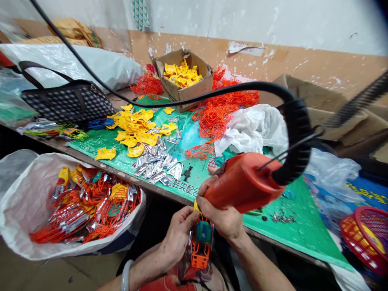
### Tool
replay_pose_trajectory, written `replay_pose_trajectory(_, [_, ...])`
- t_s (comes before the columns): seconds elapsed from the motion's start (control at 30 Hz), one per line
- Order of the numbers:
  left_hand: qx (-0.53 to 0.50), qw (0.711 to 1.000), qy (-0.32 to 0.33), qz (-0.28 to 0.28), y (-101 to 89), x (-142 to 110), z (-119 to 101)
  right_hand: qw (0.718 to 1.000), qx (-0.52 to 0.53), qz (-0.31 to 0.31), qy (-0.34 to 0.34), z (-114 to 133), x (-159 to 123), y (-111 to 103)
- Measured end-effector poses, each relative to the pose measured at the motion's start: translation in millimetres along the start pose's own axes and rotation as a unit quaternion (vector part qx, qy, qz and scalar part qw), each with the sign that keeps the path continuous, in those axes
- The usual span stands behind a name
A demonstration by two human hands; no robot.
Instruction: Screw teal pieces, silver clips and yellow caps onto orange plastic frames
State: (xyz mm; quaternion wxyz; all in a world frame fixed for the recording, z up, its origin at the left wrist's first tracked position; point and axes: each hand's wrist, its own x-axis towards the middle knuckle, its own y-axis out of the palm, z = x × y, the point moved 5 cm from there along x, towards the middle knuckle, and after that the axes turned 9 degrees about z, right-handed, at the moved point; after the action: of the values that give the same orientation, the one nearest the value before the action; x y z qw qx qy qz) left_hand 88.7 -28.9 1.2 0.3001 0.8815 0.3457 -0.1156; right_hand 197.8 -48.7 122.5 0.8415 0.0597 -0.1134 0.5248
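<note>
Head view: at six o'clock, just in front of the desk [300, 238], we see an openwork orange plastic frame [200, 247] carrying a rounded green block [203, 232]. Toward ten lie curved, glossy yellow shells [133, 126]; at eight, slim metallic plates [157, 165] and, farther out, a crinkled white sack [16, 212] full of similar pieces. Our left hand [176, 234] pinches the frame's yellow-tipped end; our right hand [224, 220] wraps round a smooth red power tool [245, 182].
</note>
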Motion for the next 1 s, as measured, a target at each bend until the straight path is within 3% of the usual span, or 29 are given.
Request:
replay_pose_trajectory(0.13, [0.006, 1.0, -0.011, 0.004, 0.6, 0.0, -2.0, 1.0, 0.002, -0.016, -0.005, -4.7, -0.9, -3.2])
replay_pose_trajectory(0.27, [0.011, 1.0, -0.027, 0.005, 1.7, 0.0, -2.7, 0.994, 0.046, -0.098, -0.031, -6.7, -2.7, -25.2])
replay_pose_trajectory(0.4, [0.034, 0.999, -0.036, 0.006, 2.9, -0.1, -1.0, 0.985, 0.092, -0.126, -0.071, 0.4, -3.0, -49.2])
replay_pose_trajectory(0.57, [0.036, 0.997, -0.049, 0.051, 10.6, -2.0, -5.0, 0.976, 0.085, -0.178, -0.093, 4.8, -1.0, -70.2])
replay_pose_trajectory(0.67, [0.151, 0.986, -0.018, 0.062, 13.7, -7.9, -23.5, 0.973, 0.074, -0.195, -0.099, 0.5, 0.1, -75.0])
replay_pose_trajectory(0.73, [0.308, 0.946, 0.08, 0.067, 18.4, -15.2, -45.7, 0.971, 0.065, -0.207, -0.098, -2.0, 0.0, -77.5])
replay_pose_trajectory(0.83, [0.474, 0.843, 0.241, 0.083, 30.5, -29.9, -69.7, 0.969, 0.049, -0.225, -0.085, -3.1, -0.2, -81.0])
replay_pose_trajectory(0.9, [0.51, 0.8, 0.299, 0.099, 37.0, -35.7, -73.9, 0.968, 0.039, -0.234, -0.077, -2.4, 0.5, -83.4])
replay_pose_trajectory(1.0, [0.528, 0.759, 0.364, 0.11, 47.4, -39.1, -75.4, 0.966, 0.028, -0.246, -0.078, -1.7, 2.1, -87.2])
